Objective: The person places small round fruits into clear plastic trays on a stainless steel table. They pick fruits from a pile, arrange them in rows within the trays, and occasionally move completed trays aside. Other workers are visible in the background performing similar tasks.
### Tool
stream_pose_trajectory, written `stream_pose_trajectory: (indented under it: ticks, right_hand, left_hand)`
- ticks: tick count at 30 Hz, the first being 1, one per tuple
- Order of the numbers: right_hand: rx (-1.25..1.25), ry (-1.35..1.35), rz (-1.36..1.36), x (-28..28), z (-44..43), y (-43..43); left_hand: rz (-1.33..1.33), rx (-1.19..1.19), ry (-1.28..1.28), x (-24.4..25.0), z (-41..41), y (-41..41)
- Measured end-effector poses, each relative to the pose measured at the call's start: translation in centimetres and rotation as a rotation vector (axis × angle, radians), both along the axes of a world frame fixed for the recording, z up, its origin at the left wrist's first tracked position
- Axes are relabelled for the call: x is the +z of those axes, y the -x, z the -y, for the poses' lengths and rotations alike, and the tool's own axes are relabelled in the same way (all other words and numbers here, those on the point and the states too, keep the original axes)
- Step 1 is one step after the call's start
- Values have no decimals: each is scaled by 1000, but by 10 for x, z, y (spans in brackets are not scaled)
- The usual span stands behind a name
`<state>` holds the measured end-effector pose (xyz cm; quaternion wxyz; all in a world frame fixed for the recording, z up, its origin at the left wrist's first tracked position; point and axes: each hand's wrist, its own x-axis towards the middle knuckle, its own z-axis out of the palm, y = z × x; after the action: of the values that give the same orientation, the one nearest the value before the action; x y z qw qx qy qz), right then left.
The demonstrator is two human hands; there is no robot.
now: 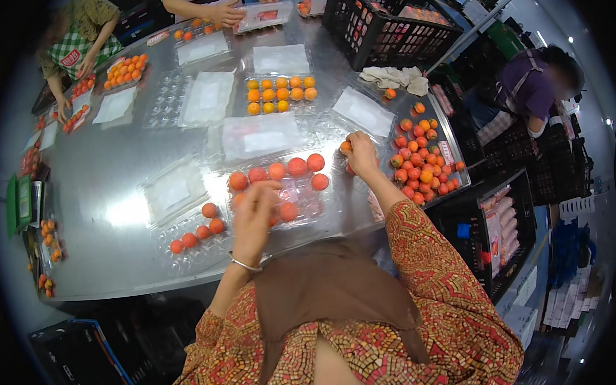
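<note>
My left hand (254,219), blurred, hovers over the left part of a clear plastic fruit tray (305,192) partly filled with round orange-red fruits; whether it holds one cannot be told. To the right, my right hand (361,153) has its fingers on a small orange fruit (346,146), with a redder fruit (350,169) beneath the palm. Beyond it, a heap of loose red and orange fruits (418,158) lies at the right end of the metal table. Left of my left hand, another clear tray (186,256) holds several fruits. A tray of yellow-orange fruits (282,94) sits farther back.
Lidded trays with white pads (260,135) lie across the metal table (96,245). A black plastic crate (388,36) and a crumpled cloth (396,78) are at the back right. Another crate (508,229) stands beside the table. Co-workers' hands (228,12) work opposite; another person (530,87) bends at right.
</note>
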<state>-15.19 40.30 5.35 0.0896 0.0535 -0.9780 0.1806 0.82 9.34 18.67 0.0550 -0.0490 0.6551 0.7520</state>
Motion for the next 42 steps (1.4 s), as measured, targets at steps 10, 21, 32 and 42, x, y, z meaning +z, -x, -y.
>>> stream_pose_trajectory:
  ticks: [10,21,32,42]
  right_hand:
    - [451,297,3,93,35,-27]
    - [841,-155,-60,124,59,-29]
    - [427,963,296,115,62,-78]
    - [571,1084,322,125,92,-126]
  left_hand:
    - [-252,-409,153,2,-11,-1]
    - [-12,-266,-47,-3,-11,-7]
    - [47,-161,-187,-13,-8,-3]
    - [128,-252,-401,-1,-17,4]
